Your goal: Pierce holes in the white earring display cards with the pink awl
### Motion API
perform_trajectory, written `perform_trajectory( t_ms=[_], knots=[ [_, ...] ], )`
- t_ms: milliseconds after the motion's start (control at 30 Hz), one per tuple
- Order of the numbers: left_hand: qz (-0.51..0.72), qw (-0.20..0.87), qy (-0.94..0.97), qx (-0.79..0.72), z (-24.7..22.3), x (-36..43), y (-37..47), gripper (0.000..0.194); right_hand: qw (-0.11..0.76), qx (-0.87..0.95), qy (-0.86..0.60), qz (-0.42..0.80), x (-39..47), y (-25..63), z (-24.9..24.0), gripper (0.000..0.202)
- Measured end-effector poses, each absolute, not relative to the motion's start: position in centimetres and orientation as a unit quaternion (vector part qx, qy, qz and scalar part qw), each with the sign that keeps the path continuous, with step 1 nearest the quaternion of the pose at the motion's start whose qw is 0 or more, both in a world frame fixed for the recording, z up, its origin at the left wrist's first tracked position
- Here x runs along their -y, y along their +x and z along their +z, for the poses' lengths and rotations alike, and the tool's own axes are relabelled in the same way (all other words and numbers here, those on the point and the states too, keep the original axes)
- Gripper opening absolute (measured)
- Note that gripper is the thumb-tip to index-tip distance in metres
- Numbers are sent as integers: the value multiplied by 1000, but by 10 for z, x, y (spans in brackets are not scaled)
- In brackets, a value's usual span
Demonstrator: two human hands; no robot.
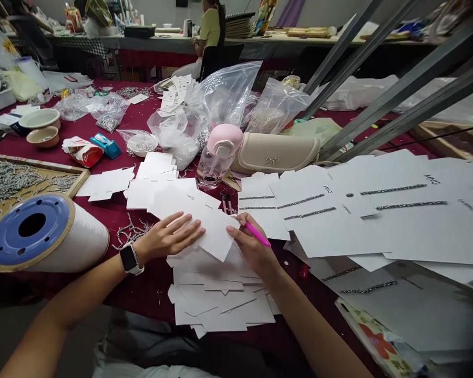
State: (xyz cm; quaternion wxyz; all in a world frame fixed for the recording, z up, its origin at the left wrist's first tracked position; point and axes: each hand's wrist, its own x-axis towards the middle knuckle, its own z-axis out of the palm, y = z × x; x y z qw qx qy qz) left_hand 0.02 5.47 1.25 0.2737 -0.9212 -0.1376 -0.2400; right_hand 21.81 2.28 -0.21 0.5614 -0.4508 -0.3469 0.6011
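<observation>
My left hand point(175, 236) lies flat on a blank-sided white card point(216, 233), its fingers stretched out, with a watch on the wrist. At the card's right edge my right hand point(254, 244) is closed around a slim pink pen-like tool point(257, 233); its thumb rests on the card. The tool's tip is hidden by the fingers. Beneath the hands is a pile of white cards point(224, 304), overlapping each other. Just beyond lie white cards printed MNG point(169, 197). To the right, more printed cards point(339, 226) carry pairs of dark, sparkling chain strips point(309, 212).
A large thread spool point(79, 236) stands at left, before a wooden tray point(79, 181) of silvery chains. A pink-lidded bottle point(216, 157) and cream case point(276, 152) stand beyond the cards. Metal bars point(378, 94) slant across the right. A person point(211, 31) sits farther back.
</observation>
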Motion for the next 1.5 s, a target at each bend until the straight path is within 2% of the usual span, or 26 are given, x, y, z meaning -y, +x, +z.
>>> perform_trajectory(
  t_ms=[100, 167, 200, 300, 433, 567, 667, 800, 900, 967, 1067, 1167, 1333, 1500],
  knots=[
    [-297, 251, -918, 78, 11, -56, 1, 22, 614, 312, -452, 568, -26, 223, -2, 35],
    [-303, 197, -932, 32, 8, -54, 3, 7, 646, 287, -448, 548, -29, 229, -3, 33],
    [-283, 156, -946, 36, 4, -53, 5, 10, 658, 276, -445, 541, -31, 233, -4, 32],
    [-219, 8, -961, 170, -6, -51, 11, 20, 680, 264, -440, 523, -35, 240, -5, 28],
    [-179, -266, -863, 391, -7, -54, 15, 19, 691, 277, -437, 504, -37, 243, -6, 25],
    [-176, -475, -753, 421, 9, -55, 14, 27, 670, 350, -433, 491, -36, 237, -12, 26],
    [-171, -566, -662, 459, 15, -53, 16, 31, 627, 438, -466, 444, -36, 232, -17, 24],
    [-211, -628, -554, 504, 11, -50, 21, 33, 615, 466, -582, 256, -36, 234, -11, 16],
    [-231, -639, -527, 510, 2, -53, 19, 37, 661, 444, -585, 150, -37, 235, 4, 29],
    [-241, -638, -523, 512, -6, -57, 16, 39, 679, 446, -533, 234, -43, 227, 14, 38],
    [-267, -654, -504, 496, -15, -62, 12, 42, 670, 401, -437, 445, -59, 198, 19, 50],
    [-297, -676, -468, 486, -18, -67, 12, 43, 683, 308, -394, 533, -79, 166, 7, 54],
    [-297, -714, -407, 486, -12, -72, 19, 41, 711, 270, -366, 537, -96, 148, -24, 52],
    [-296, -724, -403, 475, -10, -74, 20, 37, 682, 320, -401, 521, -96, 151, -32, 51]
  ],
)
